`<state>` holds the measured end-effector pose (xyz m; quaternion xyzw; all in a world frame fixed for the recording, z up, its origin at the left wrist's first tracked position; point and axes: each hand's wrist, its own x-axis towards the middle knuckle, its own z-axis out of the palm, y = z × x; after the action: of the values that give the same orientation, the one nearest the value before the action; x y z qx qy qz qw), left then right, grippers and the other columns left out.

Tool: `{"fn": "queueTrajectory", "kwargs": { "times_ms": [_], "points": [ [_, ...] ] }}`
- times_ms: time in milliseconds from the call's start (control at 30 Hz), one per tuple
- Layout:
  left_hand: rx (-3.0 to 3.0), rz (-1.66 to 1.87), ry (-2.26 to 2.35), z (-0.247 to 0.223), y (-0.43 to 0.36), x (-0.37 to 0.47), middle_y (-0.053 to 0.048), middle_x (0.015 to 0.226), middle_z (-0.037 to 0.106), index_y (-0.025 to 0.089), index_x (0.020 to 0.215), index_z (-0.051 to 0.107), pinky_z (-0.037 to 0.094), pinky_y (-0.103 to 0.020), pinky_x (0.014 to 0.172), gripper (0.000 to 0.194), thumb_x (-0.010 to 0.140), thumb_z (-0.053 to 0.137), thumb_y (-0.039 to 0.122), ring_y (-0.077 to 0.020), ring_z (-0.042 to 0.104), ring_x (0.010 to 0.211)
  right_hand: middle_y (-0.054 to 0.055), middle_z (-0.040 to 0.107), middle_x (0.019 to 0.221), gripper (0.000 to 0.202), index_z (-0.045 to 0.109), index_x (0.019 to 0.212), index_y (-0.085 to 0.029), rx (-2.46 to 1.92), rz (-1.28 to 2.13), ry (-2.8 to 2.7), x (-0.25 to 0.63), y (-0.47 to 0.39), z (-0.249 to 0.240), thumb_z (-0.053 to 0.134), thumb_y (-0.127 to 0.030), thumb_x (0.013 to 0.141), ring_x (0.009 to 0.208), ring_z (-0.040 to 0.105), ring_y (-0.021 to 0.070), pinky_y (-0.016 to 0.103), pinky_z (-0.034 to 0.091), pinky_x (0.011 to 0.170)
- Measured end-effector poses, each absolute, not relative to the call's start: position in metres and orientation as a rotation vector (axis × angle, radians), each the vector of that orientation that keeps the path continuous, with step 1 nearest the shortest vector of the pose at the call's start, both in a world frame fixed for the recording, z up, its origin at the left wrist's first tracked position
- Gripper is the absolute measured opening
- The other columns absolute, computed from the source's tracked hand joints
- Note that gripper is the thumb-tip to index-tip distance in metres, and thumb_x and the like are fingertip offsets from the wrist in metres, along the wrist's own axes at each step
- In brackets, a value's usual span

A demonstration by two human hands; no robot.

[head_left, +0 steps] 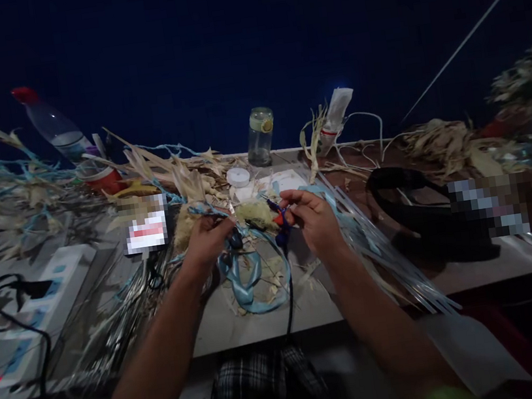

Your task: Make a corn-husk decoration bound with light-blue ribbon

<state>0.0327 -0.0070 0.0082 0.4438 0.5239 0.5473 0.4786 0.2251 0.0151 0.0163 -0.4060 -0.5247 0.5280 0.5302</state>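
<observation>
My left hand (209, 239) is closed in a pinch on a thin stem wrapped in light blue ribbon (208, 211). Dark rounded handles (235, 238) show just beside its fingertips; what they belong to is unclear. My right hand (317, 217) has thumb and forefinger closed at the back end of a small blue and red glue gun (278, 219), whose black cord (288, 289) runs down over the table edge. Between both hands lies a fuzzy pale yellow-green piece (255, 213). Below it, a loose light blue ribbon (261, 304) curls on the table.
Clear glue sticks (400, 273) lie at the right, by a black band (411, 212). Wires (119, 319) and a white power strip (56, 295) are left. Behind stand a glass jar (261, 137), a tilted bottle (55, 127), a red cup (99, 177) and dried husks (186, 177).
</observation>
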Motion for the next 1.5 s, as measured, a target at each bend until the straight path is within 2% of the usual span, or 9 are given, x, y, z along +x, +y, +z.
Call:
{"fn": "queueTrajectory", "kwargs": {
  "times_ms": [100,267,567,700,867,933,1100,1333,1500],
  "points": [
    [1.098,1.335,1.222,0.009,-0.009,0.033,0.004,0.054,0.047,0.015,0.068,0.055,0.033,-0.022,0.052,0.018,0.065,0.063,0.031,-0.008,0.041,0.05,-0.004,0.051,0.055,0.024,0.057,0.084,-0.016,-0.911,1.585,-1.163,0.218,0.015,0.014,0.049,-0.036,0.075,0.037,0.034,0.0038,0.019,0.025,0.038],
    [1.168,1.262,1.153,0.014,-0.012,0.035,0.003,0.057,0.047,0.016,0.072,0.055,0.035,-0.023,0.056,0.017,0.066,0.061,0.03,-0.0094,0.043,0.055,-0.001,0.054,0.062,0.04,0.058,0.082,-0.015,-0.869,1.841,-1.218,0.199,0.006,0.006,0.053,-0.053,0.071,0.049,0.047,0.0068,0.019,0.032,0.045],
    [1.287,1.138,1.181,-0.001,-0.009,0.039,0.001,0.059,0.05,0.014,0.065,0.055,0.035,-0.023,0.056,0.017,0.063,0.061,0.03,-0.0099,0.044,0.056,-0.005,0.037,0.05,0.027,0.046,0.055,-0.015,-1.019,1.294,-1.956,0.183,0.003,-0.005,0.053,-0.033,0.074,0.049,0.032,0.0056,0.02,0.025,0.047],
    [1.252,1.217,1.29,-0.003,-0.006,0.032,0.003,0.054,0.048,0.014,0.067,0.057,0.032,-0.022,0.051,0.016,0.063,0.062,0.029,-0.008,0.04,0.05,-0.003,0.04,0.045,0.032,0.054,0.049,-0.013,-1.097,1.324,-2.379,0.203,-0.002,0.009,0.061,-0.038,0.068,0.045,0.035,0.0061,0.022,0.026,0.045],
    [1.009,1.295,1.161,0.011,-0.009,0.025,0.005,0.053,0.045,0.014,0.072,0.058,0.03,-0.021,0.048,0.018,0.062,0.064,0.029,-0.0058,0.036,0.047,0.006,0.058,0.097,0.037,0.062,0.103,-0.021,-0.797,1.189,-1.991,0.235,0.001,0.031,0.06,-0.041,0.071,0.074,0.056,0.013,0.026,0.045,0.063],
    [0.947,1.317,1.121,0.015,-0.011,0.026,0.004,0.056,0.047,0.015,0.073,0.059,0.032,-0.02,0.049,0.019,0.061,0.065,0.028,-0.0061,0.039,0.049,0.007,0.058,0.102,0.033,0.062,0.102,-0.023,-0.746,1.04,-1.688,0.237,0.004,0.032,0.057,-0.04,0.074,0.085,0.056,0.0152,0.029,0.046,0.071],
    [0.99,1.308,1.112,0.015,-0.013,0.034,0.003,0.062,0.052,0.015,0.071,0.058,0.036,-0.022,0.055,0.02,0.059,0.067,0.028,-0.0082,0.045,0.056,-0.003,0.051,0.052,0.02,0.065,0.08,-0.019,-0.906,0.955,-1.258,0.229,0.011,0.019,0.056,-0.037,0.077,0.047,0.048,0.0068,0.022,0.042,0.052],
    [1.087,1.274,1.099,0.009,-0.01,0.036,0.004,0.057,0.046,0.015,0.071,0.056,0.032,-0.022,0.053,0.019,0.063,0.064,0.03,-0.0072,0.039,0.052,0.003,0.066,0.088,0.038,0.057,0.106,-0.023,-0.751,1.202,-1.22,0.224,0.013,0.026,0.062,-0.036,0.07,0.066,0.06,0.01,0.024,0.048,0.061],
    [1.112,1.288,1.158,0.007,-0.01,0.036,0.003,0.059,0.049,0.016,0.074,0.058,0.033,-0.023,0.053,0.017,0.067,0.061,0.032,-0.0085,0.042,0.053,-0.005,0.049,0.038,0.03,0.062,0.078,-0.016,-0.988,1.473,-1.287,0.211,0.005,0.023,0.058,-0.045,0.072,0.03,0.037,0.0053,0.018,0.027,0.032]
  ]
}}
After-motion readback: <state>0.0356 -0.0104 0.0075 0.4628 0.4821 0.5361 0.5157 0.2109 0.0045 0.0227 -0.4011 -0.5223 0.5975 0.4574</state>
